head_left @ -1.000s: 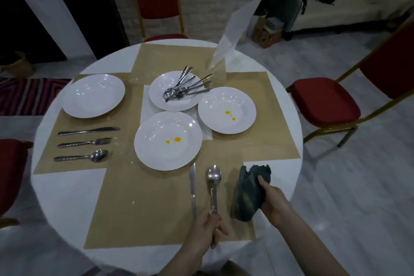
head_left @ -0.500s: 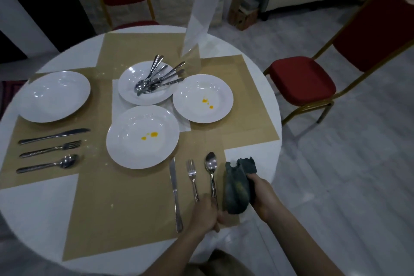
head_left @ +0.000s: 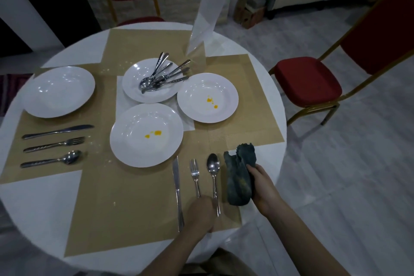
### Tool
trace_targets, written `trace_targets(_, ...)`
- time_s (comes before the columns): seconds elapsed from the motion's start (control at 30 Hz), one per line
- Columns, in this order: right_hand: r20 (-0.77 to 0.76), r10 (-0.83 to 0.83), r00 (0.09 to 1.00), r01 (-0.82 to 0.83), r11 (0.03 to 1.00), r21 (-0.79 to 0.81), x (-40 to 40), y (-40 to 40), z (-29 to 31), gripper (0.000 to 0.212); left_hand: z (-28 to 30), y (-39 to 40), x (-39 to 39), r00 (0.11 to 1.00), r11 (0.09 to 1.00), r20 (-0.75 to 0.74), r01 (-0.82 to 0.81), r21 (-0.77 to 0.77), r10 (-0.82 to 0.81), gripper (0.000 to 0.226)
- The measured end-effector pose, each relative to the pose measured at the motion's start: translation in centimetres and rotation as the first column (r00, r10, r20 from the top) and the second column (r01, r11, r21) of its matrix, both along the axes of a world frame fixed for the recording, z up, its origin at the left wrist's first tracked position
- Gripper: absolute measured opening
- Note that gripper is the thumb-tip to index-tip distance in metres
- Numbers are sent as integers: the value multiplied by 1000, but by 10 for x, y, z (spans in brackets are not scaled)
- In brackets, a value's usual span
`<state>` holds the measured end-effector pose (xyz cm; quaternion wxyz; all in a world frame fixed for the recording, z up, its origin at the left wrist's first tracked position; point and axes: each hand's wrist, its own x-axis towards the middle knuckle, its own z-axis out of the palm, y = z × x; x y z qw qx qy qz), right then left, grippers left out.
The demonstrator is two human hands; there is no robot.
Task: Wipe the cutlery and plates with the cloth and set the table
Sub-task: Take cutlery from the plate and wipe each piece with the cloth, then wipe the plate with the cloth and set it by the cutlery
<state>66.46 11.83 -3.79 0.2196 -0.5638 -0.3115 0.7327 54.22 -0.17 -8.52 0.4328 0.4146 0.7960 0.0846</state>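
Near the counter's [head_left: 266,87] front edge, the left hand [head_left: 200,214] curls its grip over the fork [head_left: 195,175] and spoon [head_left: 213,171] handles, beside the knife [head_left: 177,188]. Right hand [head_left: 264,188] clutches the dark cloth [head_left: 238,177] just right of the spoon.

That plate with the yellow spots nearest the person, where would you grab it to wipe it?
Take the near plate by its rim on the bare left edge, thumb on top and fingers slipped under. The raised rim gives purchase, the yellow spots sit mid-bowl, and the knife and other plates crowd its right and far sides.
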Motion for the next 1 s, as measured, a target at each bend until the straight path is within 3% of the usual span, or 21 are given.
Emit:
trace_targets(0.13, -15, 37, 999, -37, 999, 32, -15, -1, 3, 24, 7, -5, -18, 985, 976, 115, -148, 163, 130, 28)
trace_targets(0.27, -34, 123, 992, -122, 992, 37, -41, -7, 7, 24, 16, -30, -57, 918, 883, 205, -385, 267, 339, 30)
trace_targets(0.43, -35, 215, 976, -212, 975, 67, -91, -13, 14, 29, 24, -58, -124, 708, 638, 239, -704, 312, 665, 22)
trace_targets(0.57, 32, 294, 955, -295, 948, 120, -135, -15, 17, 30, 24, -68, -171, 551, 484, 251, -828, 283, 796, 14)
trace_targets(0.7, 94, 319, 943, -332, 924, 189, -173, -14, 18, 21, 17, -59, -206, 407, 379, 400, -913, 151, 821, 16)
trace_targets(0.8, 149, 333, 931, -360, 904, 230, -195, -13, 20, 17, 15, -43, -225, 315, 351, 553, -935, 44, 771, 13)
trace_targets(0.87, 241, 346, 907, -409, 864, 295, -205, -13, 21, 16, 13, -35, -232, 316, 368, 606, -929, 40, 730, 9)
trace_targets(1.0, 433, 312, 846, -502, 740, 448, -220, -12, 20, 28, 9, -29, -242, 338, 395, 663, -916, 70, 668, 25)
